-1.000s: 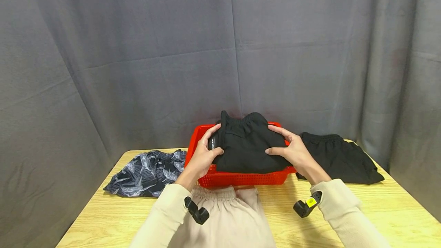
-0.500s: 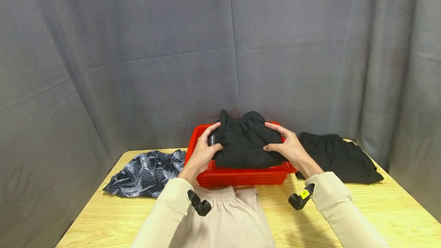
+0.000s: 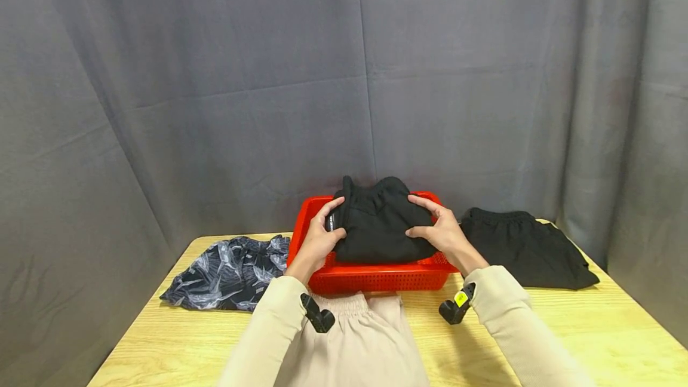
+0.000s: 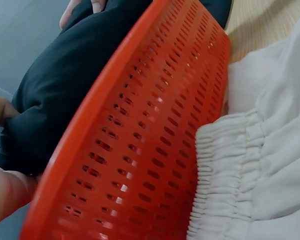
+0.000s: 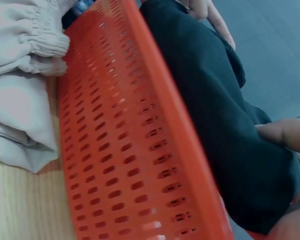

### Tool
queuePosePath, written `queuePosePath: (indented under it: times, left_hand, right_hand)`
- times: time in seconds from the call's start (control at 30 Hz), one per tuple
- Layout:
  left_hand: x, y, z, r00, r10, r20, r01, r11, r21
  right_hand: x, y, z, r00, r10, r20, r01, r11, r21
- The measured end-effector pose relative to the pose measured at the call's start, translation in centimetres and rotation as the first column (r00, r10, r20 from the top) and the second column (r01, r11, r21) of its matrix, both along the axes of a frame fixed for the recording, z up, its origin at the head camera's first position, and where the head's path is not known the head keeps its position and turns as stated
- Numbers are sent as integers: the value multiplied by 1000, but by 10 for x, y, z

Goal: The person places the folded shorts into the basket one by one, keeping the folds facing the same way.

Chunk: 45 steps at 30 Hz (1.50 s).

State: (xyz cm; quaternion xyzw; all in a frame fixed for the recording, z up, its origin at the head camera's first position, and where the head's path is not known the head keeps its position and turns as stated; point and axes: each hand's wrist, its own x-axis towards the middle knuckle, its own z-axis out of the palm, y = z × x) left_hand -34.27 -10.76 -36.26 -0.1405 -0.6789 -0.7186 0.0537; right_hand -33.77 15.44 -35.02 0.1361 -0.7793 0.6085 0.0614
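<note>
Folded black shorts (image 3: 384, 226) with a gathered waistband sit in the mouth of a red perforated basket (image 3: 376, 281). My left hand (image 3: 318, 242) grips their left side, thumb on the near face, beside a small white-lettered label. On the opposite side my right hand (image 3: 445, 233) grips the cloth the same way. The left wrist view shows the dark cloth (image 4: 60, 75) behind the basket's rim (image 4: 97, 90). In the right wrist view, the fingers (image 5: 285, 134) press into the bundle (image 5: 205, 85). The basket's inside is mostly hidden by the shorts.
Beige elastic-waist garment (image 3: 349, 339) lies directly in front of the basket. Patterned dark shorts (image 3: 231, 273) lie to the left, another black garment (image 3: 524, 249) to the right. All rest on a wooden table (image 3: 161, 345), with grey curtain (image 3: 344, 76) behind.
My right hand has moved left, bringing the two hands closer together. The black shorts look narrower between them, and their lower edge has risen slightly. The other garments stay where they were.
</note>
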Motion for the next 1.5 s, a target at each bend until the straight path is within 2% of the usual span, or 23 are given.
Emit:
queuePosePath:
  times: [0.23,0.4,0.57,0.77,1.1,1.27,1.5]
  left_hand:
    - [-8,0,-14,999,24,34,-23,999,-25]
    - [-11,0,-15,996,28,86,-22,998,-65]
    - [-14,0,-12,990,4,140,5,998,-65]
    - [-17,2,-14,988,-33,152,43,997,-65]
    - [-20,2,-17,972,-22,232,48,993,-104]
    - [-21,3,-15,963,-28,270,65,989,-131]
    - [-23,3,-14,958,-18,287,76,978,-192]
  right_hand:
    - [-5,-6,-17,999,-22,40,24,999,-37]
    - [-7,-8,-23,998,-28,64,31,998,-50]
    - [-10,-9,-25,999,-32,41,32,999,-1]
    - [-11,-8,-26,999,-44,18,43,997,58]
    - [-14,-10,-27,997,-67,42,60,989,136]
    - [-14,-11,-27,996,-79,37,70,975,211]
    - [-15,-14,-27,995,-98,21,86,946,314]
